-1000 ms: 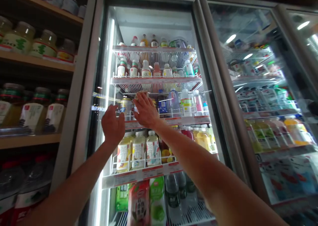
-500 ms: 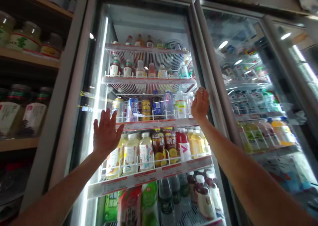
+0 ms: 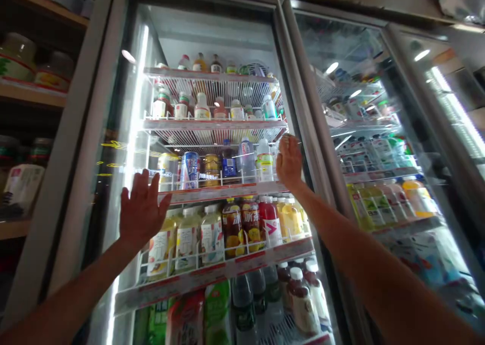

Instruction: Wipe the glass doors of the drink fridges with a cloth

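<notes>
My left hand (image 3: 142, 208) is raised with fingers spread, in front of the left side of a lit glass-door drinks fridge (image 3: 214, 282). Nothing is in it. Behind it stand a blue can (image 3: 189, 170) and pale yellow bottles (image 3: 186, 241). My right hand (image 3: 290, 160), also raised and empty, is near the right edge of the same door, its fingers stretched upward. Beside it stands a clear bottle with a green and yellow label (image 3: 264, 163). Whether either palm touches the glass I cannot tell. Dark iced tea bottles (image 3: 232, 229) and a red bottle (image 3: 270, 221) fill the shelf below.
More fridge doors continue to the right, with a metal frame (image 3: 308, 107) between. At the left, a wooden shelf (image 3: 32, 90) holds jars (image 3: 17, 57) and bottles. Lower in the fridge are green and red packs (image 3: 185, 317), water bottles (image 3: 244, 304) and white-capped dark bottles (image 3: 301, 294).
The view has shifted slightly, so the fridge and both hands appear farther left. Both hands stay raised and empty, in nearly the same pose.
</notes>
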`<control>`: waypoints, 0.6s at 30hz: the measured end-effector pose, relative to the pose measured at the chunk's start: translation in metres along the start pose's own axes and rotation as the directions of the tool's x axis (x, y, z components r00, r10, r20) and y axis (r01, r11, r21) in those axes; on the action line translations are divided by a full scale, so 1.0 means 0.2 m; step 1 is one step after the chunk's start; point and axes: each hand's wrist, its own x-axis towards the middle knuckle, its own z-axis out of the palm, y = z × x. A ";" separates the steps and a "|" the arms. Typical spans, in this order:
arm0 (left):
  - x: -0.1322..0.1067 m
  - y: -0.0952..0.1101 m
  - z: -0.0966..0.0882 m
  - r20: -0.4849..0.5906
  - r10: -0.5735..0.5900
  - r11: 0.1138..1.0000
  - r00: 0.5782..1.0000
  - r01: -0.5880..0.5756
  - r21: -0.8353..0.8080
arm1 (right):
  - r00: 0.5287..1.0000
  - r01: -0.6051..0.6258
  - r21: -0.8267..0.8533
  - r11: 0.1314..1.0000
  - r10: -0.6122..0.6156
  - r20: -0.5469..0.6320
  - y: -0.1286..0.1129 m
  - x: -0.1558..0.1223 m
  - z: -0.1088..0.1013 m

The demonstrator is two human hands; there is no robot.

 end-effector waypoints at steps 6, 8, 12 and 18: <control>0.01 -0.01 0.00 0.015 0.001 1.000 1.000 0.000 -0.014 | 0.893 0.394 0.098 0.914 -0.406 0.195 -0.49 -0.15 0.09; 0.01 -0.01 0.00 0.015 -0.004 1.000 1.000 0.004 -0.018 | 0.886 0.393 0.071 0.917 -0.399 0.236 -0.43 -0.15 0.05; 0.00 0.00 0.00 -0.009 0.001 1.000 1.000 -0.001 -0.029 | 0.986 0.074 -0.093 0.993 -0.059 0.158 -0.08 -0.08 -0.07; -0.01 0.00 0.01 -0.023 0.004 0.999 1.000 -0.004 -0.040 | 0.995 0.032 -0.047 0.998 -0.028 0.092 -0.21 -0.08 0.00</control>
